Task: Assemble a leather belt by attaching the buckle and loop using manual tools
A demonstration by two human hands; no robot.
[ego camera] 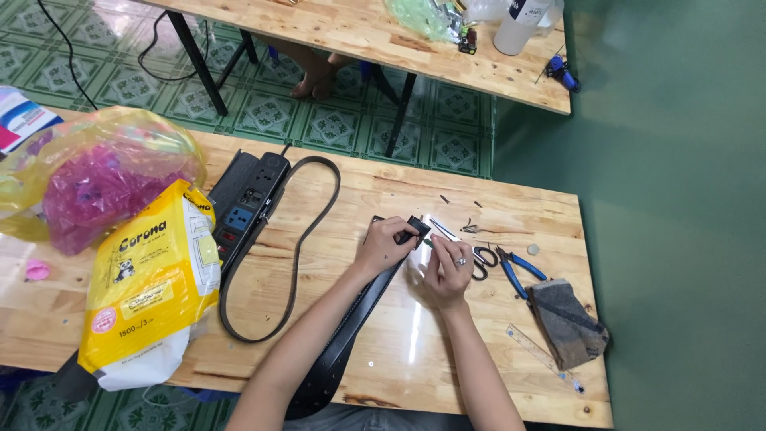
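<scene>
At the far left of the frame a clear plastic bag (104, 172) stuffed with pink and yellow material is sitting on the wooden table (383, 191), and just below it a yellow and white bag (152, 279) is leaning toward the lower left corner. Right of these, a black power strip (251, 203) is lying at an angle, with a thin dark strap (297, 255) looping around beside it.

In the middle of the frame a wide black belt (343, 343) is running from the lower edge up toward the centre, passing under the left forearm. Its upper end is reaching the left hand (387, 243), which is closing its fingers around that end and pinching it between thumb and fingertips. Just to the right, almost touching, the right hand (448, 271) is curling its fingers inward, a ring showing on one finger; it is gripping something small at the belt's end, though I cannot tell what.

Immediately right of the right hand, black-handled scissors (483, 259) are lying on the table, then blue-handled pliers (517, 271). Further right a folded grey cloth (568, 323) is resting near the table edge, with a clear ruler (542, 355) lying just beside it on the lower left.
</scene>
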